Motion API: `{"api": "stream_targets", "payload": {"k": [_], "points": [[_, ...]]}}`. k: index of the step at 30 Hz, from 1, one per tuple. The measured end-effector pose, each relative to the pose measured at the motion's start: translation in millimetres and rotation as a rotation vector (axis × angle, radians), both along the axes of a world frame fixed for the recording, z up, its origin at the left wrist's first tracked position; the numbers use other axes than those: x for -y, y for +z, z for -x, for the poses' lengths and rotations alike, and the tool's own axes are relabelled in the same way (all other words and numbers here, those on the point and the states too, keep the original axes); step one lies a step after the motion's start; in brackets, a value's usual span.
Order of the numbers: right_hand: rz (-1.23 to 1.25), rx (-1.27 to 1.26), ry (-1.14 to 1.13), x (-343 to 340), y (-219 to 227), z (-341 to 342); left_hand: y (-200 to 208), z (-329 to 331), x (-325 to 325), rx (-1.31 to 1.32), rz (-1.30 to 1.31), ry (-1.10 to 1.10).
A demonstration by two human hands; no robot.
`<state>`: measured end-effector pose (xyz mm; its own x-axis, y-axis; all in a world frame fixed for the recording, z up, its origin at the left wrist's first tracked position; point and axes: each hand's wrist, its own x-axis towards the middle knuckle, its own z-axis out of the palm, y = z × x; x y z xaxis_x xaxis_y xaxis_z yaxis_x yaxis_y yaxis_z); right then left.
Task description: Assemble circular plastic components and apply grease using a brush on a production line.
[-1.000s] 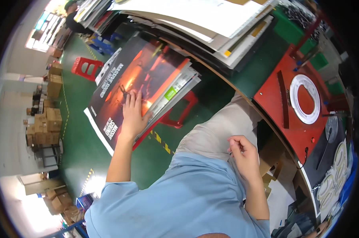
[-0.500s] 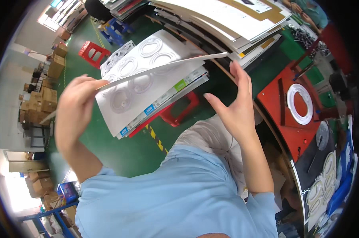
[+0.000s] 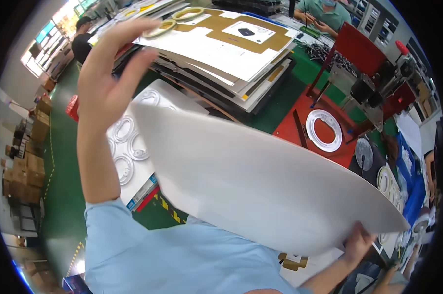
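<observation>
A large, slightly curved white sheet [image 3: 260, 181] spans the space in front of my body, tilted up. My right hand [image 3: 359, 242] grips its lower right edge, with part of the fingers hidden by the sheet. Raised at the upper left is my left hand [image 3: 109, 73], somewhat blurred, thumb and fingers apart and nothing between them. It is apart from the sheet's left end. Behind that end lies a stack topped by a white sheet with several clear coiled rings [image 3: 123, 169], partly covered.
Beyond the sheet stands a tall pile of printed white-and-brown card [image 3: 202, 56] with yellow tape rolls [image 3: 188, 13] on it. To the right, a red plate [image 3: 292, 127] carries a white ring [image 3: 324, 130] beside a press [image 3: 373, 90]. A person in green [image 3: 324, 17] sits at the back.
My left hand has let go of the white sheet and risen. My right hand, open before, now grips its right end. The sheet has swung rightward, and the view has turned right.
</observation>
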<state>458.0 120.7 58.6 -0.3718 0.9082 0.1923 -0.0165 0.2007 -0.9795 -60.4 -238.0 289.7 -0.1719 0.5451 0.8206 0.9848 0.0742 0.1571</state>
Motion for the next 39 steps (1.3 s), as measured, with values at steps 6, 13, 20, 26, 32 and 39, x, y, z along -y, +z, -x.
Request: {"api": "stream_targets", "payload": {"k": [6, 13, 20, 26, 32, 39], "points": [[0.369, 0.050, -0.302, 75.2, -1.0, -258.8, -54.8, 212.3, -89.2, 0.196, -0.075, 0.366], [0.931, -0.335, -0.938, 356.5, -137.0, -412.0, -2.8, 571.7, 1.6, -0.577, 1.006, 1.046], [1.038, -0.353, -1.300, 485.6, -109.2, -343.8, -111.7, 575.1, 31.0, 0.436, 0.370, 0.569], [1.045, -0.302, -1.232, 393.5, -169.4, -353.1, -78.1, 571.3, 18.7, 0.337, 0.587, 0.901], [1.138, -0.045, -1.224, 246.6, -249.1, -340.1, -49.9, 527.9, 33.7, 0.130, 0.512, 1.015], [1.033, 1.538, -0.310, 127.4, -241.5, -259.8, -30.0, 219.3, -68.0, 0.366, -0.038, 0.450]]}}
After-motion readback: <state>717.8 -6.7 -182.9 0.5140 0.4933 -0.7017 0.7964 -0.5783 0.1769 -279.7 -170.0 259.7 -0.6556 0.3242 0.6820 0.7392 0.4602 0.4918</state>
